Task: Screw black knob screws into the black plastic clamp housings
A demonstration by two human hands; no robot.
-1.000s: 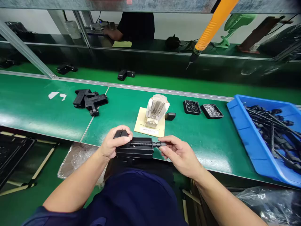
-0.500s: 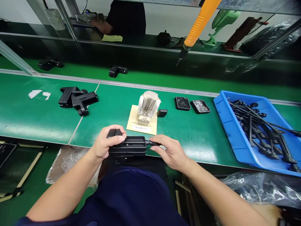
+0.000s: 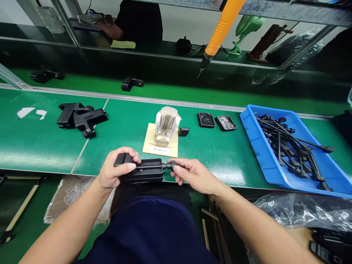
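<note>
Just above my lap, at the bench's front edge, my left hand [image 3: 118, 168] is closed around the left end of a black rectangular clamp housing [image 3: 150, 175]. A threaded screw [image 3: 145, 167] lies along the slot in its top. At the right end, my right hand [image 3: 189, 172] pinches the black knob [image 3: 171, 164] of that screw between thumb and fingers. Behind the housing stands a pale fixture block [image 3: 166, 128] wrapped in tape, on a cream labelled board [image 3: 147, 145]. A small black piece [image 3: 183, 131] lies beside the fixture.
Two small trays hold black screws [image 3: 206, 120] and silver screws [image 3: 226, 123]. To the right, a blue bin [image 3: 264, 161] contains several black screw rods. Black brackets [image 3: 82, 117] lie at left. An orange electric screwdriver [image 3: 220, 33] hangs overhead. A person [image 3: 140, 22] is behind the glass.
The fingers of my right hand have shifted their hold on the knob, with more of it now showing. The whole scene has slid slightly left as the head view turned.
</note>
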